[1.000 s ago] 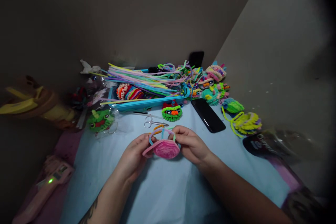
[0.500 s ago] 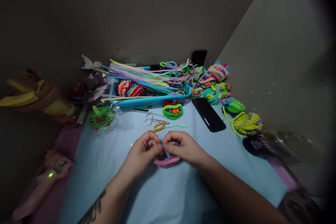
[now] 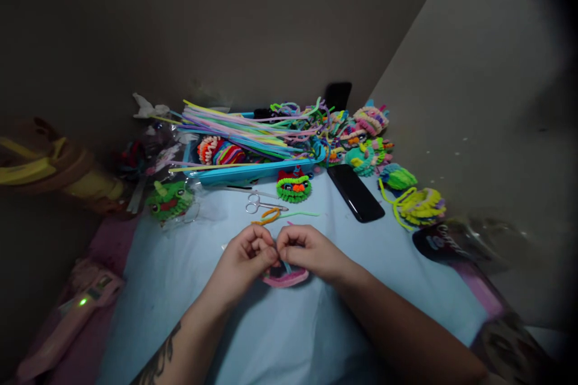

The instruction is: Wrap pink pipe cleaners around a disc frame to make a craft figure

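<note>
My left hand and my right hand meet knuckle to knuckle over a pink coiled pipe-cleaner disc on the light blue cloth. Both hands are closed in a pinch on the disc's upper edge, where a short blue pipe-cleaner end shows between the fingertips. Most of the disc is hidden under my fingers. An orange pipe-cleaner piece and a thin green one lie just beyond my hands.
Small scissors lie past the orange piece. A blue tray piled with pipe cleaners stands at the back, a green and orange figure before it. A black phone and several finished figures lie right. A green figure sits left.
The disc was held up with its face toward me a second ago. It has since been lowered to the cloth and both hands have closed together over its top edge.
</note>
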The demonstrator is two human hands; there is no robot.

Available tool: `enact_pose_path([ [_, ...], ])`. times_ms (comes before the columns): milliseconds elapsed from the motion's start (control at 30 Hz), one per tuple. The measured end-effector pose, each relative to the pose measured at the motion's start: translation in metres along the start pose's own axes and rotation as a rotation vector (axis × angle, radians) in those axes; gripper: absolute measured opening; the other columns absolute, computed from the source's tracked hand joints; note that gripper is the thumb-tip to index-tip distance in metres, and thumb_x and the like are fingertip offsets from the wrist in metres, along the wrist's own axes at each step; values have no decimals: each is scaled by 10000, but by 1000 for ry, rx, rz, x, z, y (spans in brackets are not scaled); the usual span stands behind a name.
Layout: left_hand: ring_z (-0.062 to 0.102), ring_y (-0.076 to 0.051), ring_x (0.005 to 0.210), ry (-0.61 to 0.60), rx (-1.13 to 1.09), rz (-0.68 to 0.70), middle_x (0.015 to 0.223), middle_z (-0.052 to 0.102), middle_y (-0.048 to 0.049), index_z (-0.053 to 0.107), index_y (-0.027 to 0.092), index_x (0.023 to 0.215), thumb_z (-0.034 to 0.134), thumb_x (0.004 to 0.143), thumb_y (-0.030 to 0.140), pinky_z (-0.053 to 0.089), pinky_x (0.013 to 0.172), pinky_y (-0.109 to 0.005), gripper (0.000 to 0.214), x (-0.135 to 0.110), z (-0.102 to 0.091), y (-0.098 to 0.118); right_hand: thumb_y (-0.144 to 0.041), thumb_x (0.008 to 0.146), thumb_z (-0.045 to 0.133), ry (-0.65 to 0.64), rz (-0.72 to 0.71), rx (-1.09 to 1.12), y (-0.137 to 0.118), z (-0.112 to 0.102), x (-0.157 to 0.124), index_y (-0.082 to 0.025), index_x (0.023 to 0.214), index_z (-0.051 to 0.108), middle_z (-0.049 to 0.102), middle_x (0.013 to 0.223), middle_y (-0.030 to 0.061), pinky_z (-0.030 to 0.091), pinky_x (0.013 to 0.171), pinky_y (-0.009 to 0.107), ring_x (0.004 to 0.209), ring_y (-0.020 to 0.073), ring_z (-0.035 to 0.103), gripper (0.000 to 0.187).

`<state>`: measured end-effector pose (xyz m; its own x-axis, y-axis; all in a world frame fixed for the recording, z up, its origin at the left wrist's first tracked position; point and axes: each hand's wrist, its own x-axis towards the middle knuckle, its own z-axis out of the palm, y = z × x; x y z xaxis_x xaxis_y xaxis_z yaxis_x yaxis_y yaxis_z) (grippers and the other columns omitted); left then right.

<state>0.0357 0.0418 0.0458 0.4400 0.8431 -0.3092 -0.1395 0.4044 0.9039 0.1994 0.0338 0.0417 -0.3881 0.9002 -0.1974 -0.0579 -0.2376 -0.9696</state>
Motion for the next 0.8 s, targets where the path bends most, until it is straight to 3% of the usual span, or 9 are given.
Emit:
enact_pose_path([
  [200, 493, -73, 453, 25, -21, -6, 559, 626, 5, 529, 165, 758, 771, 631, 422, 344, 445, -170, 376, 0, -2, -3, -157, 646, 559, 35, 45, 98, 4, 1, 0, -160, 609, 556, 485, 501, -61, 264, 451, 186, 458, 55, 356, 38],
  [633, 450, -56, 417, 58, -104, -15, 542, 591, 42, 542, 175, 797, 771, 640, 400, 293, 408, -157, 358, 0, -8, -1, -157, 660, 585, 68, 53, 140, 8, -3, 0, -157, 632, 585, 549, 525, -44, 362, 501, 198, 494, 82, 490, 28],
  [800, 482, -55, 482, 108, -199, -17, 571, 583, 45, 561, 183, 872, 750, 694, 349, 307, 442, -141, 309, 1, -11, -1, -289, 734, 640, 13, 50, 190, 9, -7, 0, -138, 726, 634, 603, 540, -19, 376, 537, 212, 508, 89, 516, 152],
])
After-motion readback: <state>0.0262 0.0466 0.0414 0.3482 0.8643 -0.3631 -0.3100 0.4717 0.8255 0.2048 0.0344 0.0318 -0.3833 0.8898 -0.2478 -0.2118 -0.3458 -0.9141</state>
